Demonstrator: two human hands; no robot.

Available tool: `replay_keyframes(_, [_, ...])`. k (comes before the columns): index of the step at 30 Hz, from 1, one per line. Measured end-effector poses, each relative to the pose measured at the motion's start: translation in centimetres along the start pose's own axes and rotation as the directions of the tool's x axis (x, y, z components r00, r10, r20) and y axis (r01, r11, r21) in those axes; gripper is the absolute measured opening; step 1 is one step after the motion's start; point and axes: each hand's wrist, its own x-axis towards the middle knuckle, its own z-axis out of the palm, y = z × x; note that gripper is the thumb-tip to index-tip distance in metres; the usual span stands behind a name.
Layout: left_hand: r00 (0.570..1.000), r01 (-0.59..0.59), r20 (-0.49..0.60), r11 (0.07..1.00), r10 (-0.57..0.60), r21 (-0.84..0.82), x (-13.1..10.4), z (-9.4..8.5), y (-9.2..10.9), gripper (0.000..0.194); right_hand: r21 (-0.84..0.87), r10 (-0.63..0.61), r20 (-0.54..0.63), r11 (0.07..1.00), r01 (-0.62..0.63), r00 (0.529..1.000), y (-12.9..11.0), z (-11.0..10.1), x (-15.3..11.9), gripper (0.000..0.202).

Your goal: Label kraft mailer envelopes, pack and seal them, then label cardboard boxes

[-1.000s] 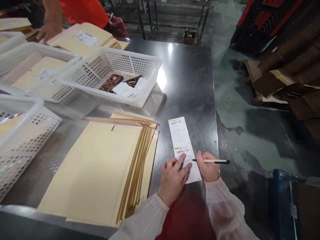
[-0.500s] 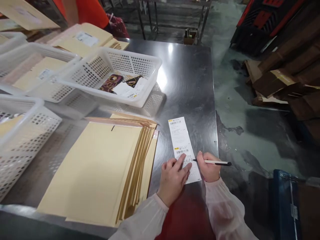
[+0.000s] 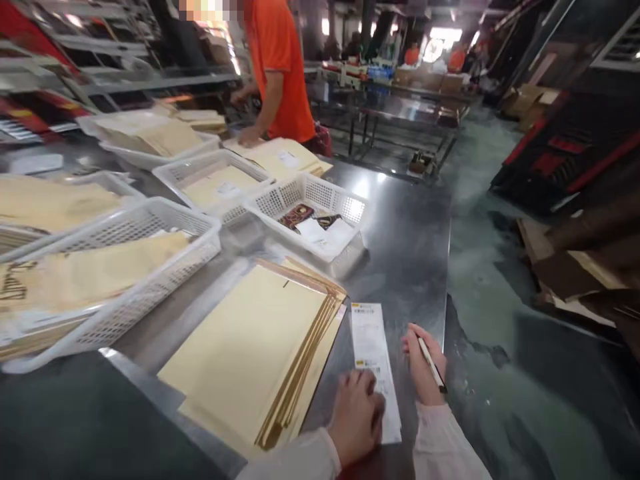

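The steel desk (image 3: 400,240) fills the view from the near edge to 12 o'clock. At 9 o'clock a long white perforated basket (image 3: 125,293) holds tan padded envelopes; behind it at 11 o'clock another basket (image 3: 210,183) holds a labelled envelope, and a smaller basket (image 3: 313,213) at 12 o'clock holds dark patterned packets and white slips. A co-worker in an orange shirt (image 3: 280,67) stands at the far end, one hand on a pile of envelopes.

A stack of manila envelopes (image 3: 260,347) lies fanned at 7 o'clock. Just beside it at 6 o'clock lies a long white shipping label (image 3: 373,347), flat on the desk.

The left hand (image 3: 356,417) lies palm down with fingers flat on the label's near end, holding nothing. The right hand (image 3: 423,367) rests on its edge just right of the label, its grip clamped on a white pen (image 3: 431,363) whose dark tip points back toward 5 o'clock.
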Motion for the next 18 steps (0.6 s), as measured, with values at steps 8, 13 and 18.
replay_keyframes(8, [0.939,-0.119,-0.312,0.989,0.142,0.093,-4.0,1.6,-0.8,0.041,-0.195,-0.064,0.464,0.965,0.173,0.884,-18.7,11.8,8.8,0.08])
replay_keyframes(13, [0.881,-0.172,-0.442,0.985,0.169,0.035,-6.7,-4.5,-1.2,0.031,-0.716,0.113,0.296,0.683,0.142,0.948,-12.8,8.0,4.9,0.101])
replay_keyframes(18, [0.895,-0.038,-0.445,0.987,-0.036,-0.156,-8.3,-9.0,0.2,0.024,-0.753,0.241,0.224,0.658,0.011,0.945,-1.5,3.6,-1.7,0.064])
